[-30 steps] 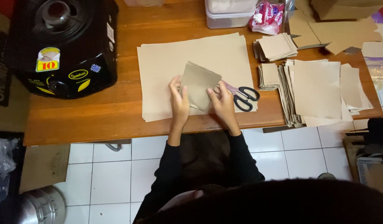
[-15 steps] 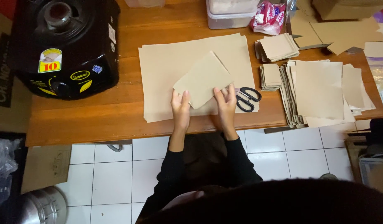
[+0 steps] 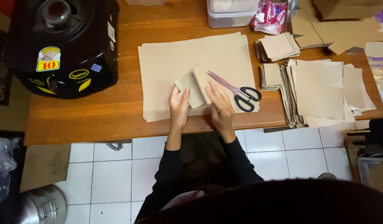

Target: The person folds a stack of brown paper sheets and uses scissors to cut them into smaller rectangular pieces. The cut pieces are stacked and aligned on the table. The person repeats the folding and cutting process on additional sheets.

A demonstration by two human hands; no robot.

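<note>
My left hand [image 3: 179, 105] and my right hand [image 3: 219, 105] both grip a small sheet of tan paper [image 3: 194, 85], folded over on itself, with the fold running between them. It lies on a stack of large tan sheets [image 3: 174, 54] on the wooden table [image 3: 87, 116]. A pair of scissors [image 3: 237, 90] with black handles rests shut on the large sheets, just right of my right hand.
A black appliance [image 3: 64, 45] stands at the table's left end. To the right lie piles of cut tan sheets [image 3: 318, 89] and small tan squares [image 3: 278, 46]. A clear plastic box [image 3: 231, 12] and a pink packet [image 3: 268, 16] sit at the back. White floor tiles lie below.
The small sheet was spread wide between my hands; my right hand has folded it over toward the left, so it now looks narrower. The scissors' blades are now uncovered.
</note>
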